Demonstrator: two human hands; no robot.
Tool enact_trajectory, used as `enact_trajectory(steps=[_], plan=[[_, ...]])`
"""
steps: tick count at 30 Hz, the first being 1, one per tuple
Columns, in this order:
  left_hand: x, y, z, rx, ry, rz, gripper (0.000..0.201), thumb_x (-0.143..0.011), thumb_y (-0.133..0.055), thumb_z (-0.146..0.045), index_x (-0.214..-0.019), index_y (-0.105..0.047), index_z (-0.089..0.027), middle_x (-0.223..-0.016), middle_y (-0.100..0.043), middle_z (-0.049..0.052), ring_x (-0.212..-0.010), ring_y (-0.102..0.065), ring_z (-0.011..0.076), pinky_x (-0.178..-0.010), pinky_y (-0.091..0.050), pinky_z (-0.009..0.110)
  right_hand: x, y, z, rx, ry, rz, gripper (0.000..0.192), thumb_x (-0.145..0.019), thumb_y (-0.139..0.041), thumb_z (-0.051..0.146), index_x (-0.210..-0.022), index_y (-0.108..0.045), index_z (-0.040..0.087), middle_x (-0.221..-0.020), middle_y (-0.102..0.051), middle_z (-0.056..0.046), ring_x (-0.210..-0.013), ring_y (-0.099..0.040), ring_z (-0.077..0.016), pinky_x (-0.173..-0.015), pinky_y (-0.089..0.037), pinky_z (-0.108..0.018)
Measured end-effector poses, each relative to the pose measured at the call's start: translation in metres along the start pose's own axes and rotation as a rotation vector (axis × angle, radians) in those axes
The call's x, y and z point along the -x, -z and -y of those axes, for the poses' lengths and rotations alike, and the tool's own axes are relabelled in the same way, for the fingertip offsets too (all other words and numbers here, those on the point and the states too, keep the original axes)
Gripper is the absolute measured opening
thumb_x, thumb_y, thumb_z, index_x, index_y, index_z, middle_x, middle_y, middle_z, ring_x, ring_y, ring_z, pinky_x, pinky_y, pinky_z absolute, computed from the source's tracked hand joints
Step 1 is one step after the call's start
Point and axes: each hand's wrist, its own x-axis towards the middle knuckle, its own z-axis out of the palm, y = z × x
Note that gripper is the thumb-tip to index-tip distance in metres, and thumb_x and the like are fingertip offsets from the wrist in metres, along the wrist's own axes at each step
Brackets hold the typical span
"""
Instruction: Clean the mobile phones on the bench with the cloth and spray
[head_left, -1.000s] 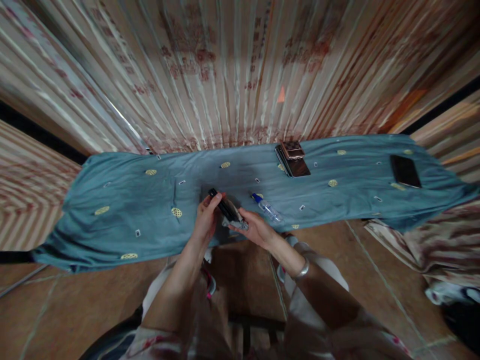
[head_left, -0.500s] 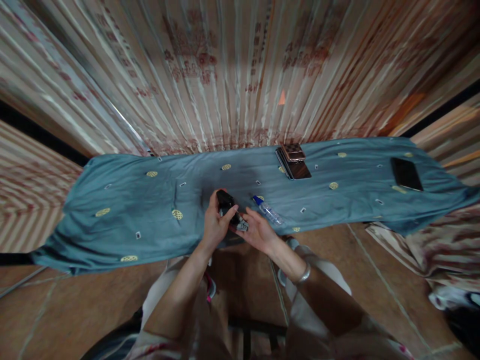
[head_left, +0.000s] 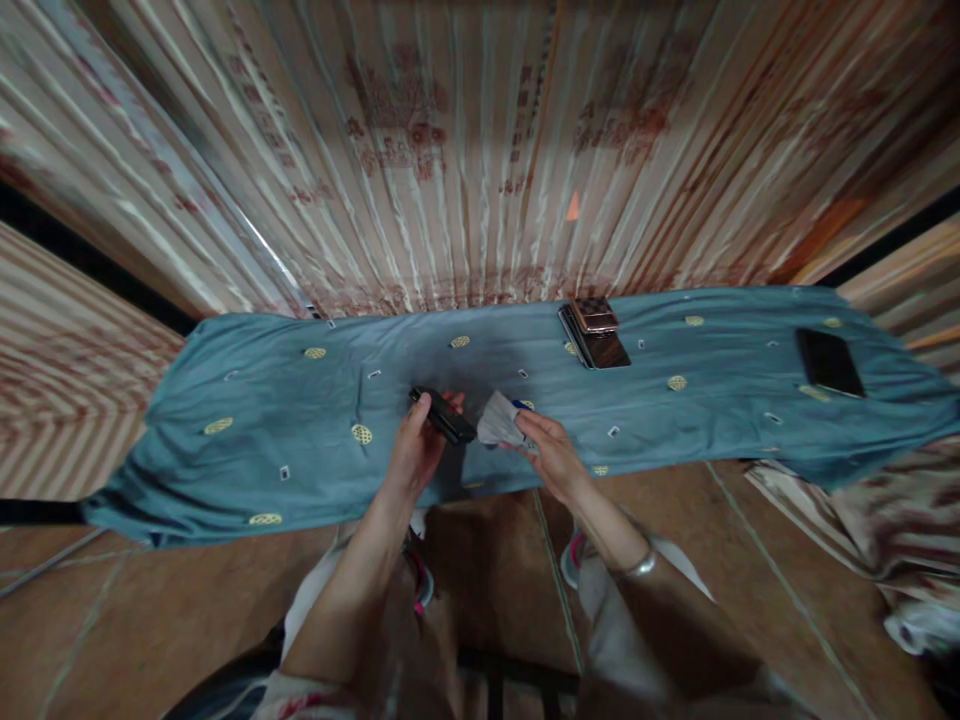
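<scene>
Striped, patterned curtains hang behind a long surface (head_left: 225,400) draped in a blue-green cloth dotted with small yellow medallions. Over its near edge, roughly mid-length, the person holds a slim black device (head_left: 444,417) in the left hand (head_left: 415,450), fingers wrapped round its near end so the far end juts out toward the right. The right hand (head_left: 553,455) pinches a crumpled grey-white cloth (head_left: 498,421) just beside the device's tip, touching or nearly so; I cannot tell which. It looks like a wiping step, with the cloth off the casing for the moment. The next move would call for a steady left grip while the cloth is pressed flat against the device. Beyond the device to the right lies a stack of two dark flat items (head_left: 596,335); well off to the right rests a black phone (head_left: 829,362).
</scene>
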Motion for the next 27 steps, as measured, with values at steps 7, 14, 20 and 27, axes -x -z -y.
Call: enact_trajectory(steps=[7,14,20,27], plan=[[0.004,-0.006,0.016,-0.06,0.124,-0.003,0.046,-0.086,-0.05,-0.055,-0.087,-0.067,-0.013,-0.088,-0.074,0.01,-0.103,-0.067,0.0246,-0.095,-0.051,0.038,0.023,-0.022,-0.005,0.686,0.512,0.304,0.047,-0.096,-0.042,0.043,-0.139,-0.05,0.024,-0.148,-0.045,-0.005,-0.139,-0.037,-0.0208,-0.118,-0.027,-0.044],[0.012,0.001,0.025,-0.503,-0.154,-0.048,0.05,-0.085,-0.047,-0.06,-0.092,-0.071,-0.016,-0.096,-0.074,0.008,-0.113,-0.061,0.0254,-0.098,-0.046,0.035,0.026,-0.025,-0.024,1.011,0.605,0.444,0.064,-0.099,-0.029,0.048,-0.154,-0.01,0.021,-0.161,-0.015,-0.01,-0.149,-0.012,-0.0211,-0.12,-0.015,-0.049],[0.019,-0.004,0.04,-0.605,-0.203,0.103,0.05,-0.085,-0.05,-0.058,-0.107,-0.069,-0.018,-0.11,-0.072,0.008,-0.122,-0.055,0.0267,-0.102,-0.044,0.038,0.01,-0.02,-0.017,0.961,0.574,0.35,0.063,-0.099,-0.029,0.046,-0.154,-0.005,0.026,-0.162,-0.013,-0.004,-0.149,-0.01,-0.02,-0.121,-0.013,-0.047],[0.008,0.003,0.036,-0.445,-0.151,-0.002,0.052,-0.087,-0.043,-0.061,-0.1,-0.069,-0.018,-0.101,-0.073,0.006,-0.114,-0.061,0.0235,-0.105,-0.042,0.037,0.024,-0.026,-0.018,0.966,0.647,0.448,0.066,-0.098,-0.031,0.049,-0.154,-0.008,0.023,-0.162,-0.011,-0.007,-0.149,-0.007,-0.0218,-0.121,-0.014,-0.047]])
